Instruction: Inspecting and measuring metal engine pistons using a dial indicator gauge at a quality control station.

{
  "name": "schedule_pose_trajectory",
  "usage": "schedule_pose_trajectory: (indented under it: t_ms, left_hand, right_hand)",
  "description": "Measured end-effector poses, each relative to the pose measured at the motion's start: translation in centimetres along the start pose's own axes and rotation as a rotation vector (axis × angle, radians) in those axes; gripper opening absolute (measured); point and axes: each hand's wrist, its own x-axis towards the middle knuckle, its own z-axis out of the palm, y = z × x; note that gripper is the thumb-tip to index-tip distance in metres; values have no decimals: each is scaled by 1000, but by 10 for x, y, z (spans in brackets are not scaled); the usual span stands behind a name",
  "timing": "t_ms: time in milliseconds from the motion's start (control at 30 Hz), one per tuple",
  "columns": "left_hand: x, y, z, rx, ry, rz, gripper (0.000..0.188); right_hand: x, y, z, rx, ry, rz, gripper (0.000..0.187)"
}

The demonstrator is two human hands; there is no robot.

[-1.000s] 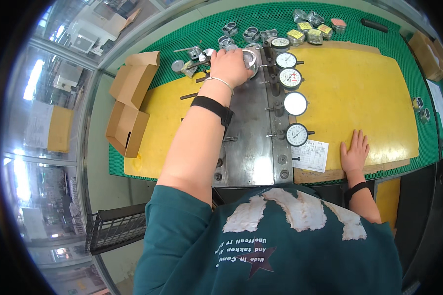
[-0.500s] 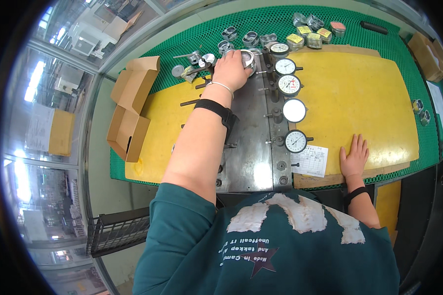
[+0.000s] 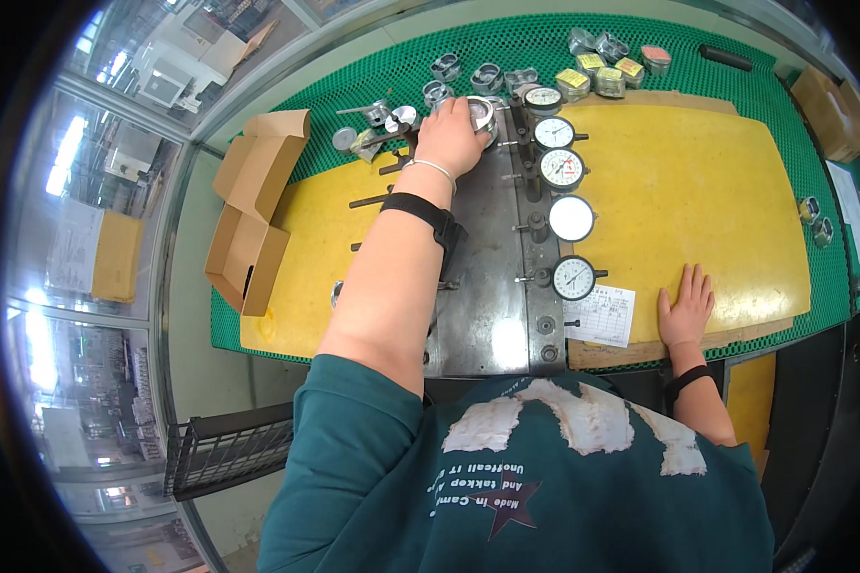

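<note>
My left hand (image 3: pixel 449 141) reaches to the far end of a dark metal plate (image 3: pixel 492 320), its fingers wrapped round a round, shiny metal piston (image 3: pixel 485 116). The hand hides most of that piston. Along the plate's right side stands a row of dial gauges, among them a near dial gauge (image 3: pixel 574 277), a white-faced dial gauge (image 3: pixel 571 218) and a dial gauge with red marks (image 3: pixel 561 169). My right hand (image 3: pixel 686 313) lies flat on the yellow mat (image 3: pixel 717 201), fingers stretched out and holding nothing.
Several loose pistons (image 3: pixel 487 76) stand behind the plate. Yellow-labelled wrapped parts (image 3: pixel 610 80) cluster at the back right. An open cardboard box (image 3: pixel 248 234) lies at left; a written sheet (image 3: pixel 602 315) lies right of the plate. A green mesh mat (image 3: pixel 401 59) borders the bench.
Almost nothing differs. The view has shifted slightly; my left hand stays on the piston at the plate's far end, and my right hand stays flat on the mat.
</note>
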Motion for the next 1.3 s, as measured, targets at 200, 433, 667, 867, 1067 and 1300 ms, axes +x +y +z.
schedule_pose_trajectory:
  t_ms: [200,433,667,867,1067,1300]
  left_hand:
    - [10,7,3,-33,9,-7,69]
    - [35,-15,1,-123,-65,-28,81]
    - [49,-17,-18,95,486,27,71]
    - [-20,68,-114,-1120,239,-82,57]
    - [-137,179,-121,-1526,-791,-31,67]
    - [-171,186,-107,-1526,-943,-357,63]
  right_hand:
    - [1,1,-7,8,-8,20,69]
    - [2,-3,-12,65,-26,28,70]
    - [-3,23,-13,240,-31,-2,66]
    - [-6,65,-61,1143,95,181,53]
    - [-15,-20,-213,1475,-133,-626,70]
    - [-8,-33,-193,1730,-630,-139,60]
